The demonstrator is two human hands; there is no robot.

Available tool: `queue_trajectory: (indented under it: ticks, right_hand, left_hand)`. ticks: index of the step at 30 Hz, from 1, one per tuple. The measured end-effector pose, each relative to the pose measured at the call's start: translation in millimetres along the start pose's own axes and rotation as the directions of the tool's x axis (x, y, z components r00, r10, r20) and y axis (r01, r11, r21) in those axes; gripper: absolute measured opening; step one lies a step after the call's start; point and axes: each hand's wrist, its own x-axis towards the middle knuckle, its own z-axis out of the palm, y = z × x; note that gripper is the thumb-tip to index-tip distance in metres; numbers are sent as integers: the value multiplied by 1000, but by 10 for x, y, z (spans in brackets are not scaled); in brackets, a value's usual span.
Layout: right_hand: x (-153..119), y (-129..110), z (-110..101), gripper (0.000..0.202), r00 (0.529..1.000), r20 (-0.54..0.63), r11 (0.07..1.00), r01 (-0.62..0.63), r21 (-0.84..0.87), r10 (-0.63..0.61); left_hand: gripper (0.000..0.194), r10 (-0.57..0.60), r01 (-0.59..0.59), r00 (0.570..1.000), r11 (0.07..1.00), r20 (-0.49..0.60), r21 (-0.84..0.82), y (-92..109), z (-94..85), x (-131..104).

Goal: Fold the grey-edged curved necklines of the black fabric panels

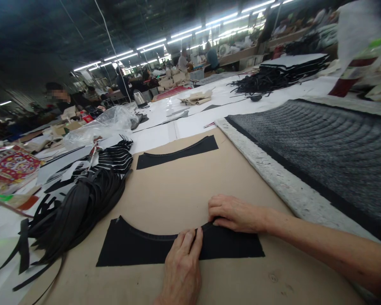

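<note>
A black fabric piece with a curved upper edge lies flat on the tan board. A narrow dark strip runs along its curve. My left hand rests on the middle of the piece, fingers stretched toward the curved edge. To its right, my right hand has its fingers bent together on the right part of the curve, pinching at the edge; the fingertips hide most of what they grip. A second black piece of similar shape lies farther up the board.
Bundled black strips lie at the left edge of the board. On the right is a thick stack of dark sheets on a pale slab. A plastic bag, a kettle and a bottle stand farther off, with people beyond.
</note>
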Motion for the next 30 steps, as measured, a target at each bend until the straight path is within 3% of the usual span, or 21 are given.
queue_trajectory:
  ticks: [6, 9, 13, 16, 18, 21, 24, 30]
  right_hand:
    - [-36, -6, -7, 7, 1000, -9, 998, 28, -48, -28]
    - [-45, -20, -10, 6, 1000, -5, 996, 31, -79, -31]
    - [-57, -27, 5, 7, 999, -1, 992, 41, -122, -41]
    - [-81, -20, 11, 9, 999, -14, 991, 37, -128, -39]
    - [-102, -2, -1, 15, 999, -39, 996, 8, -94, -12]
    - [-122, 46, -39, 26, 997, -42, 998, -59, -10, 59]
    - [-122, 102, -70, 21, 996, -11, 996, -92, 5, 92]
    - [-138, 148, -87, 13, 996, -3, 996, -89, -26, 89]
  left_hand:
    - [49, -115, 104, 992, 974, -43, -201, 36, 3, 144]
    - [55, -130, 138, 990, 954, 45, -266, 69, 25, 268]
    - [49, -97, 122, 981, 982, 171, -144, 133, 79, 307]
    - [53, -11, 13, 995, 1000, 103, -18, 162, 106, 236]
    - [54, 17, -14, 997, 999, 70, -33, 171, 95, 205]
    - [41, -85, 95, 994, 982, 69, -162, 182, 43, 253]
    - [29, -236, 256, 965, 940, 110, -225, 205, -7, 408]
    - [45, -274, 337, 934, 888, 229, -312, 274, -31, 706]
